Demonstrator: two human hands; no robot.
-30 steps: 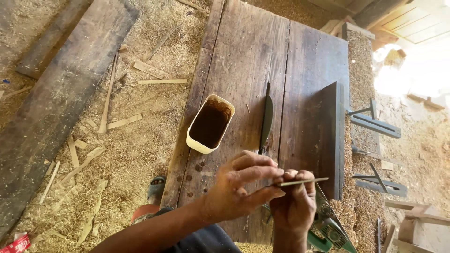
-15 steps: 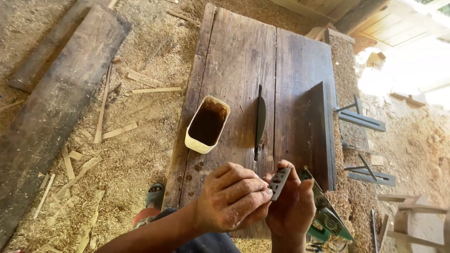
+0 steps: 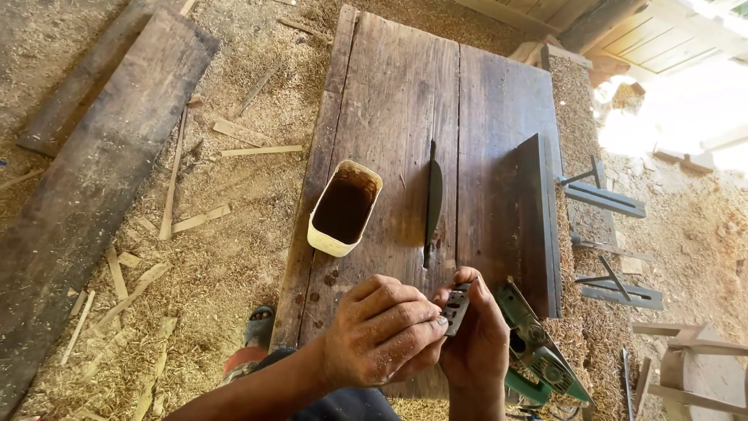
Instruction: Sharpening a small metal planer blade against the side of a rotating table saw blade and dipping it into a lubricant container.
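Both hands meet low over the near edge of the wooden bench top (image 3: 405, 117); right hand (image 3: 475, 343) cups a small flat grey metal piece (image 3: 456, 309), fingers curled round it, thumb pressed on its edge; left hand (image 3: 382, 331) closes in from the side, fingertips pinched together against the piece's lower end; whether they grip something tiny there cannot be told. Change from a second ago: then a thin long strip lay level between the hands, held out flat; half a second ago it was already turned; now it stands near upright and foreshortened, holes or slots showing on its face; so the piece has been rotated toward the eye and drawn closer, which reads as inspecting or fitting rather than setting down. Head view has also tipped a little, bench sits higher in frame. On the bench: cream plastic tub (image 3: 343, 209) with dark liquid, a dark slim blade (image 3: 433, 203) beside it, a dark upright board (image 3: 534, 210) right; green power tool (image 3: 538, 355) just under the right hand; sawdust floor (image 3: 234, 257) with offcuts.
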